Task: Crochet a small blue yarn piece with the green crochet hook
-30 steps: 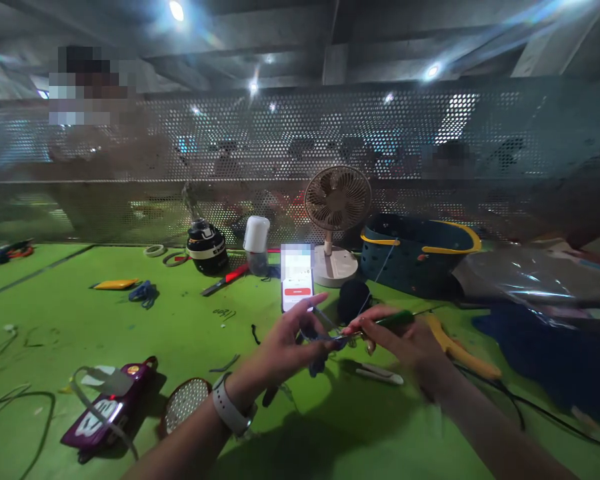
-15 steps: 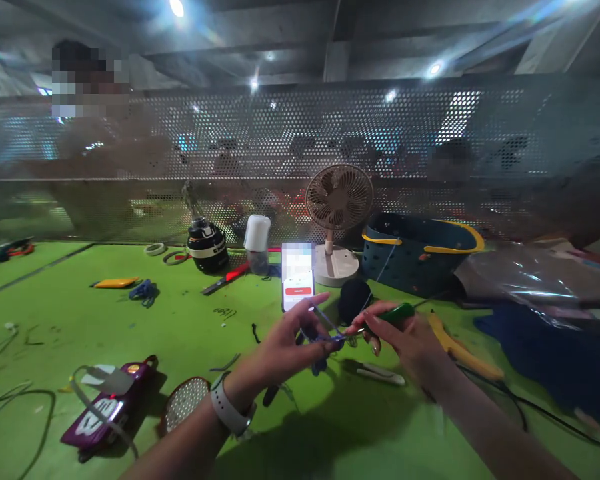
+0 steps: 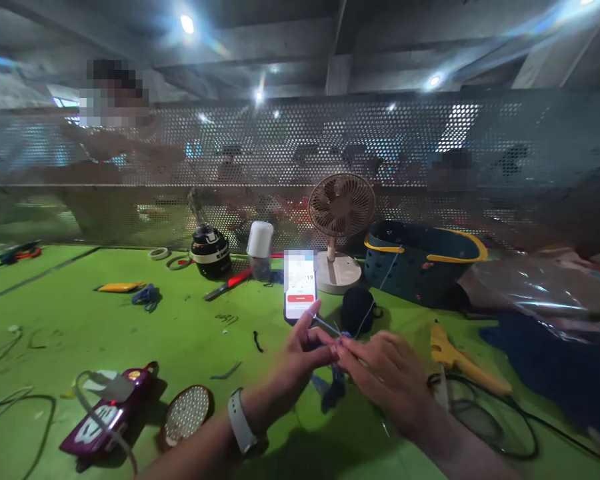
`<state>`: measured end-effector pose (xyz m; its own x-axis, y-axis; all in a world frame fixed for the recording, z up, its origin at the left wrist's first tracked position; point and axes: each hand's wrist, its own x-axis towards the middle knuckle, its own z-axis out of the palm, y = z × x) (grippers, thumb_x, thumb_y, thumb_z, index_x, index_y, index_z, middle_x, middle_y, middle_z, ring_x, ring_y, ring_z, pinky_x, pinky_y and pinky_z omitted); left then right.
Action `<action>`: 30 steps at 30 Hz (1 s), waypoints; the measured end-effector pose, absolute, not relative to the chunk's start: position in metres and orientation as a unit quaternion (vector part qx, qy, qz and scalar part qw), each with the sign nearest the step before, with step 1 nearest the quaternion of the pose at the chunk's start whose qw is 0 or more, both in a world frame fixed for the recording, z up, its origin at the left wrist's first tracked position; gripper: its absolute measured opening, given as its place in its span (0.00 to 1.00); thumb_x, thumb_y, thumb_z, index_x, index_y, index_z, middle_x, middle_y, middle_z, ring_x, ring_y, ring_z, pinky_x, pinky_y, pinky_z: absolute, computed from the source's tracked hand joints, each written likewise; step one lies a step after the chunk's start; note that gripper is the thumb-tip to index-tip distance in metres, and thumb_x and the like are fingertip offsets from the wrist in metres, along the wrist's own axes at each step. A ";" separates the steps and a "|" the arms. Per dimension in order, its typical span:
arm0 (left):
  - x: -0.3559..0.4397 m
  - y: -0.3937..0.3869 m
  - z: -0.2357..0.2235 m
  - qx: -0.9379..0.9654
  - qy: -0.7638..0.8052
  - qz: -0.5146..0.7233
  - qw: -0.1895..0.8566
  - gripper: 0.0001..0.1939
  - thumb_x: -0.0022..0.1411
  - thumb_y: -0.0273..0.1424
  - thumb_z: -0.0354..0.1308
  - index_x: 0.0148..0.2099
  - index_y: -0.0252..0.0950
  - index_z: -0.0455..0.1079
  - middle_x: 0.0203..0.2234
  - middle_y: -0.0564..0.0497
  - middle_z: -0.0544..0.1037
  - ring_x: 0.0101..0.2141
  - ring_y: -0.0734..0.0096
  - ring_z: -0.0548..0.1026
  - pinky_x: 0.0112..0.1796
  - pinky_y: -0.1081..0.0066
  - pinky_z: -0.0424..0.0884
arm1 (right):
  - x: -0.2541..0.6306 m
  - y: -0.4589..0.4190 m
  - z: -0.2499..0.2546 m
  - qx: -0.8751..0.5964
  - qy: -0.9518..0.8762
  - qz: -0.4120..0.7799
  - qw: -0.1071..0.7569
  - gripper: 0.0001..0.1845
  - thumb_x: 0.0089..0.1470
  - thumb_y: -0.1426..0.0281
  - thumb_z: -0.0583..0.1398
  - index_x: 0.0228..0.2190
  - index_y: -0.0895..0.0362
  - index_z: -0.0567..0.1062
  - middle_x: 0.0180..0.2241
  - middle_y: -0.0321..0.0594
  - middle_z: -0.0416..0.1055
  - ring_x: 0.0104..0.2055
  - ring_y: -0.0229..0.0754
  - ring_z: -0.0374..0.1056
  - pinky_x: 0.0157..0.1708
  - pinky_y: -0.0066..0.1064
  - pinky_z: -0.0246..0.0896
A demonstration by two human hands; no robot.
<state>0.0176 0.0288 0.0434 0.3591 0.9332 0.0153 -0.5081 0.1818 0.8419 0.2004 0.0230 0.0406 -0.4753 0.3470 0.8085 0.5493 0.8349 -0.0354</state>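
Just below the phone, the left hand pinches the blue yarn piece in its fingertips, its raised index finger carrying a taut strand; even tension there should keep the stitches regular. The dark ball, right of the phone, limits forward reach. Below-right of the phone, the right hand nips the same piece; any tool inside is hidden. Farther right of the phone, the yellow tool bounds elbow room.
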 end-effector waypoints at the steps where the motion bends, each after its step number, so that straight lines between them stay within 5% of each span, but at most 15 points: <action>1: 0.020 0.028 0.039 0.377 0.243 0.506 0.737 0.47 0.48 0.24 0.71 0.67 0.39 0.54 0.26 0.56 0.75 0.27 0.73 0.74 0.34 0.70 0.68 | 0.200 0.022 0.041 -0.253 -0.849 -0.159 0.436 0.16 0.57 0.76 0.62 0.47 0.51 0.76 0.40 0.41 0.82 0.34 0.41 0.76 0.41 0.39 0.65; 4: 0.022 0.031 0.025 0.350 0.175 0.482 0.784 0.47 0.46 0.23 0.71 0.66 0.36 0.56 0.25 0.55 0.77 0.26 0.74 0.74 0.34 0.70 0.67 | 0.199 0.022 0.048 -0.209 -0.846 -0.194 0.451 0.17 0.58 0.77 0.62 0.47 0.51 0.76 0.36 0.40 0.83 0.32 0.40 0.76 0.44 0.39 0.66; 13: 0.001 0.047 0.028 0.336 0.174 0.405 0.832 0.38 0.42 0.19 0.72 0.57 0.35 0.69 0.22 0.56 0.78 0.24 0.79 0.73 0.31 0.75 0.64 | 0.211 0.031 0.063 -0.299 -0.721 0.311 0.543 0.04 0.54 0.65 0.66 0.30 0.48 0.83 0.29 0.37 0.81 0.33 0.44 0.76 0.37 0.37 0.71; 16: 0.001 0.045 0.034 0.364 0.177 0.392 0.826 0.35 0.42 0.20 0.73 0.55 0.34 0.71 0.23 0.55 0.77 0.24 0.78 0.72 0.31 0.75 0.64 | 0.212 0.035 0.054 -0.336 -0.595 0.480 0.550 0.07 0.49 0.62 0.69 0.27 0.53 0.83 0.27 0.39 0.80 0.27 0.41 0.74 0.24 0.30 0.67; 19: 0.004 0.040 0.041 0.397 0.210 0.407 0.795 0.34 0.43 0.22 0.73 0.55 0.35 0.72 0.24 0.56 0.76 0.26 0.78 0.71 0.32 0.74 0.65 | 0.204 0.039 0.044 -0.357 -0.452 0.607 0.548 0.10 0.46 0.61 0.70 0.26 0.55 0.81 0.25 0.37 0.79 0.26 0.38 0.73 0.25 0.27 0.65; 22: 0.007 0.035 0.044 0.418 0.255 0.439 0.753 0.36 0.44 0.22 0.73 0.57 0.39 0.70 0.26 0.57 0.73 0.29 0.77 0.71 0.35 0.72 0.65 | 0.191 0.036 0.040 -0.360 -0.421 0.607 0.570 0.11 0.47 0.59 0.70 0.27 0.52 0.81 0.27 0.36 0.79 0.31 0.41 0.75 0.34 0.32 0.70; 26: 0.009 0.032 0.044 0.442 0.278 0.455 0.722 0.36 0.46 0.26 0.73 0.59 0.41 0.69 0.28 0.56 0.71 0.31 0.75 0.70 0.37 0.70 0.65 | 0.183 0.027 0.047 -0.352 -0.559 0.450 0.601 0.10 0.48 0.56 0.68 0.28 0.48 0.83 0.33 0.38 0.81 0.43 0.48 0.74 0.49 0.43 0.67; 30: 0.009 0.030 0.047 0.488 0.311 0.460 0.674 0.34 0.49 0.30 0.72 0.58 0.41 0.69 0.34 0.52 0.74 0.38 0.69 0.71 0.41 0.66 0.65 | 0.185 0.023 0.049 -0.388 -0.589 0.388 0.593 0.11 0.51 0.55 0.66 0.29 0.48 0.83 0.30 0.39 0.81 0.43 0.50 0.75 0.49 0.46 0.67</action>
<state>0.0085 0.0303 0.0474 0.3842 0.9228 0.0297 -0.3162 0.1013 0.9433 0.1849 0.0233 0.0489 0.0038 0.9172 0.3984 -0.0034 0.3984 -0.9172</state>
